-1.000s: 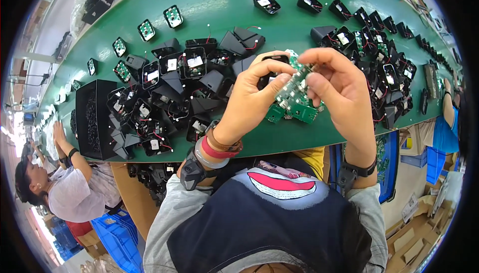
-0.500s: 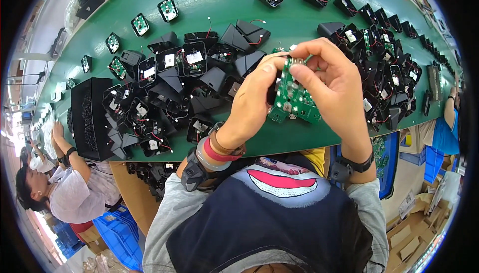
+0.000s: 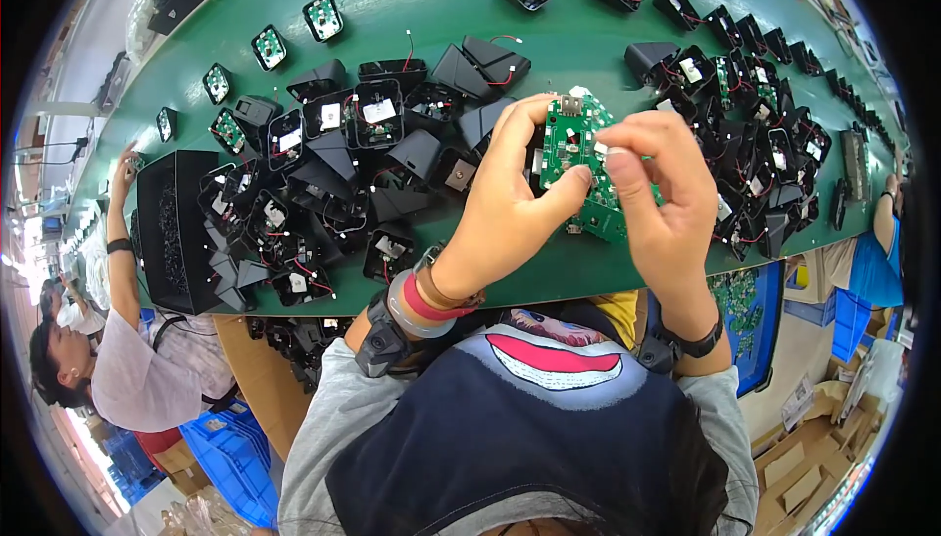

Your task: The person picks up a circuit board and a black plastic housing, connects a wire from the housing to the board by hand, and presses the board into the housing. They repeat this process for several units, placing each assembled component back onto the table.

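Observation:
My left hand (image 3: 505,193) holds a green circuit board (image 3: 565,136) over the table, its thumb pressed on the near end of the face. Silver sockets and small white parts show on that board. My right hand (image 3: 668,193) is at the board's right edge, thumb and forefinger pinched together by a small pale part too small to name. More green circuit boards (image 3: 604,224) lie just under and beyond the held one, partly covered by my hands. Left of my left hand, black plastic housings (image 3: 421,152) are heaped, some with white labels and thin red wires.
Another heap of black housings (image 3: 774,159) lies to the right on the green table (image 3: 431,7). Several housings with boards stand in a row at the far left. A black bin (image 3: 176,232) stands beside a co-worker (image 3: 147,360). A blue tray (image 3: 755,340) of boards is at lower right.
My left thumb has come onto the board's face, and the board now shows more fully. My right fingers have shifted from its far end to its right edge. The co-worker's arm has reached farther out.

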A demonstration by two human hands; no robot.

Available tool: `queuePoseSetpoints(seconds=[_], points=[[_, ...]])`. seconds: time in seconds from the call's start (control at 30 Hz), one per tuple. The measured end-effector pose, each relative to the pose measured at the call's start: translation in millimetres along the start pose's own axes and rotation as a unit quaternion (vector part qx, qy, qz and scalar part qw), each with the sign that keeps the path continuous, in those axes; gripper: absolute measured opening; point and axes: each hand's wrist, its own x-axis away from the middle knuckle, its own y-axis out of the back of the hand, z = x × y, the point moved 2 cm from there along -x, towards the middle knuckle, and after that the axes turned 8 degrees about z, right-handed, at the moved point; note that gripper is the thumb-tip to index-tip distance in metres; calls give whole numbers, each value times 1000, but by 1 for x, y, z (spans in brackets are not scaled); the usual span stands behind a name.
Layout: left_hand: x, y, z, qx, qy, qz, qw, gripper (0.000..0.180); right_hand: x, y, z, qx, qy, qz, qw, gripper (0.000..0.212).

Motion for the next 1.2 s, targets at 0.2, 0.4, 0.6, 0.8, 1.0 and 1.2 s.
queuePoseSetpoints(seconds=[0.2,0.4,0.6,0.8,1.0,1.2], points=[[0,-6,-11,-264,-141,-85,950,48,-8,-16,7,56,-20,-27,998,20],[3,-6,-8,-339,-170,-84,921,56,-11,-23,8,92,2,-37,995,12],[0,-3,-12,-329,-166,-71,927,57,-11,-28,3,58,-11,-24,998,6],[2,-6,-14,-245,-89,-49,964,50,-4,-15,3,26,21,-60,998,9],[5,-11,-16,-337,-146,-119,922,54,2,-21,9,133,51,-68,987,20],[4,-8,-8,-370,-120,-67,919,69,-5,-17,9,47,-73,-31,996,11]])
